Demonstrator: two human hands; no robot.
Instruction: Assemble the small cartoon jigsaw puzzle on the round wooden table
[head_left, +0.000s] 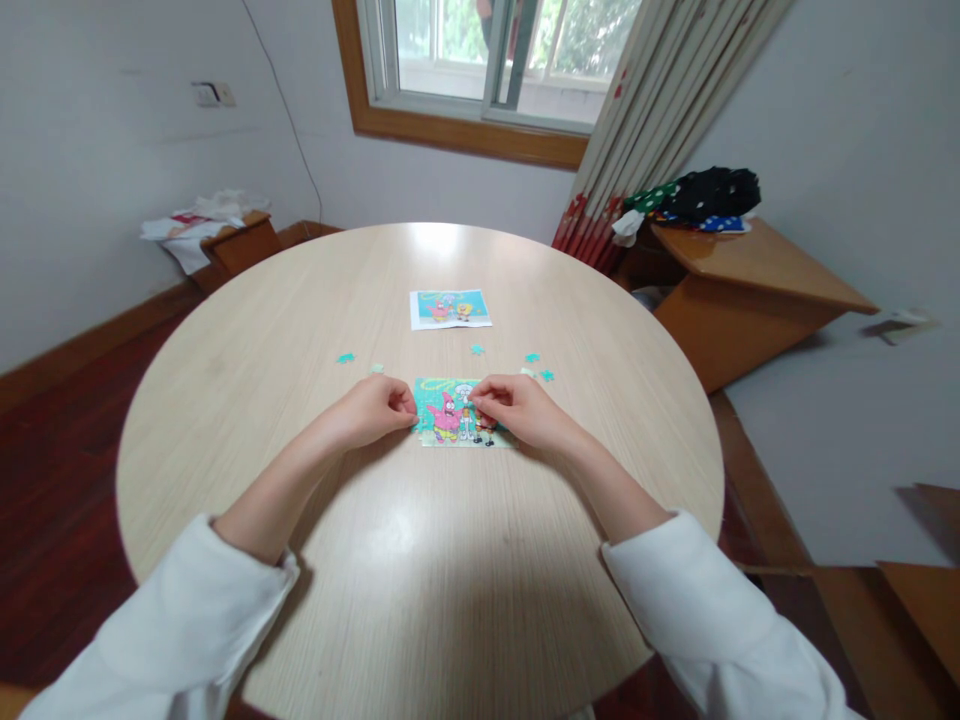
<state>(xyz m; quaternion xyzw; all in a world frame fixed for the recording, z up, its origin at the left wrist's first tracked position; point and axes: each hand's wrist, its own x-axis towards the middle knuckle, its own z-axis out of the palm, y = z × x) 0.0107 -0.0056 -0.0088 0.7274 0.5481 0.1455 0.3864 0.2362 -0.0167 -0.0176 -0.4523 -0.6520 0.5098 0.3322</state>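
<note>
A largely joined jigsaw puzzle [448,428] lies flat on a round, pale wood-grain desk [420,600], between a person's two bare hands. Its turquoise scene has a pink starfish character on the left, a pale figure in the middle and a third figure on the right, partly covered.

The left hand [375,410] comes in from the left, its thumb and fingers [406,403] drawn close together at the puzzle's left edge. The right hand [517,403] reaches over the puzzle's right side, its fingers bunched narrowly near the pale figure. Whether either hand pinches a piece cannot be told. White sleeves [176,620] end partway up both forearms.

Small loose pieces are scattered beyond the puzzle: a teal piece [346,357] and a pale piece [378,369] to the left, a light-blue piece [478,349] near the middle, and a few more pieces [532,357] to the right. Farther back lies a printed sheet [451,309] with a similar cartoon scene.

Behind the desk are a wood-framed window [450,45] and a pale curtain [652,110] with red at its foot. At right, dark and patterned cloths [712,195] sit on a wooden cabinet [757,265].
</note>
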